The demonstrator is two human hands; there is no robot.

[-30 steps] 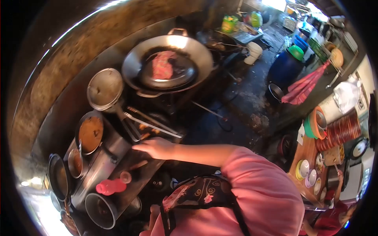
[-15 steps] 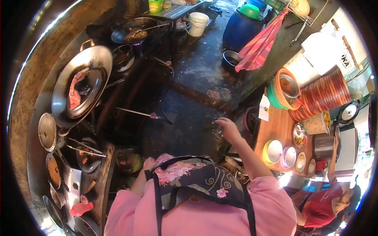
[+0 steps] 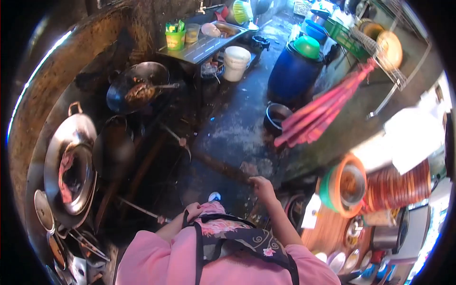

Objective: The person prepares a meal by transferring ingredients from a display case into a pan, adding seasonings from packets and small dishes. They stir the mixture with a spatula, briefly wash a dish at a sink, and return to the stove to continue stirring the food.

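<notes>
My left hand (image 3: pixel 192 211) is held low in front of my body, against the edge of the flowered apron (image 3: pixel 223 227). Its fingers are curled, and whatever they may hold is hidden. My right hand (image 3: pixel 262 187) hangs out in front over the dark wet floor (image 3: pixel 228 142), touching nothing. Its fingers are loosely bent, and no object shows in it. One shoe tip (image 3: pixel 214 196) peeks out beyond the apron.
Left is a cooking counter with a large wok (image 3: pixel 71 128) and a wok of food (image 3: pixel 137 88). Ahead are a metal table (image 3: pixel 194 56), white bucket (image 3: pixel 236 63) and blue barrel (image 3: pixel 295 73). A pink cloth (image 3: pixel 323 111) hangs right, above a wooden table (image 3: pixel 320 237) with bowls.
I have moved forward, and the view is tilted up: the metal table and barrel show more fully. My right hand is lower and nearer my body. The co-worker at right has left the view.
</notes>
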